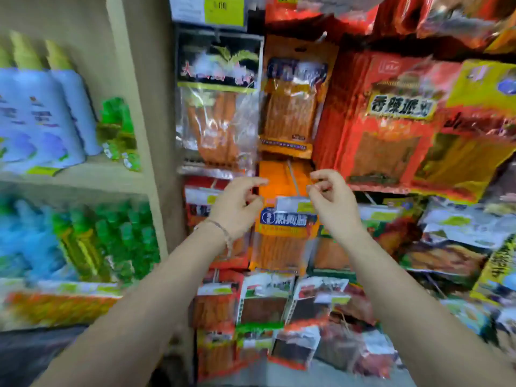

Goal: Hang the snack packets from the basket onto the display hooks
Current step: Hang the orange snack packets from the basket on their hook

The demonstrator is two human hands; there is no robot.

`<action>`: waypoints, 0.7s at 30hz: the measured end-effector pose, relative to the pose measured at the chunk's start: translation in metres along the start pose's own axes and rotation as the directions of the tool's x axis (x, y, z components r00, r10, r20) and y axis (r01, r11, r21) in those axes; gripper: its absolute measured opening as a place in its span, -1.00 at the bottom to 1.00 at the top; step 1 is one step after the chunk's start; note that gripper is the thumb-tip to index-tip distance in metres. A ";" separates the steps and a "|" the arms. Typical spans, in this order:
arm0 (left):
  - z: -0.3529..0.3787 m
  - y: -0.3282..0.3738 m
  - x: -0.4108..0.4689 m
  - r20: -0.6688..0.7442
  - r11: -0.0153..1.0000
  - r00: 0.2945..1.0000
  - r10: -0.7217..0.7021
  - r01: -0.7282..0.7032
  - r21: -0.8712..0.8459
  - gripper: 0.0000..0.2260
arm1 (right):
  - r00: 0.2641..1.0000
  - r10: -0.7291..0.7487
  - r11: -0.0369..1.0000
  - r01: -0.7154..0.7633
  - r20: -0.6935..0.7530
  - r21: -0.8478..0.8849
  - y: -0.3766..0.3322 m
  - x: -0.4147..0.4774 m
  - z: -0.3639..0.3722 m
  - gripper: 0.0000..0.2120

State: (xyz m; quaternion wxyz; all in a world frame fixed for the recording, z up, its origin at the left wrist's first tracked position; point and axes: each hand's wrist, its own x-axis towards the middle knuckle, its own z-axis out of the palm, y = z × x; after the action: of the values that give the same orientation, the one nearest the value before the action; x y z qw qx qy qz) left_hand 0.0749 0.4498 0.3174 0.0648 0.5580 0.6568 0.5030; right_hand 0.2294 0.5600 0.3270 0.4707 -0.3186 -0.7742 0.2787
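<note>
An orange snack packet [283,222] with a blue label hangs in the middle of the display, and a thin metal hook [293,177] runs through its top. My left hand [237,205] pinches the packet's upper left edge between index finger and thumb. My right hand [332,199] pinches the upper right edge with curled fingers. A matching orange packet [290,107] hangs on the hook row directly above. The basket is out of view.
Red packets [377,115] hang to the right, and a clear packet with a black header [217,101] hangs upper left. More packets [265,297] crowd the rows below. A beige shelf unit [145,152] on the left holds blue bottles [42,115] and green ones [111,241].
</note>
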 end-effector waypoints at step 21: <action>-0.088 -0.148 -0.575 0.171 -0.016 -0.059 -0.984 0.970 0.241 -0.77 | -0.228 0.691 0.685 -0.095 0.686 -0.722 0.047 -0.483 0.141 -0.79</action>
State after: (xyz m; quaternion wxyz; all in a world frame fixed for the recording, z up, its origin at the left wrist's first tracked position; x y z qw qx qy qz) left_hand 0.1312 -0.0424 -0.0224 0.4873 -0.0095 0.8496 0.2016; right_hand 0.2833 0.2067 -0.0296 -0.4337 -0.3483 -0.7372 0.3836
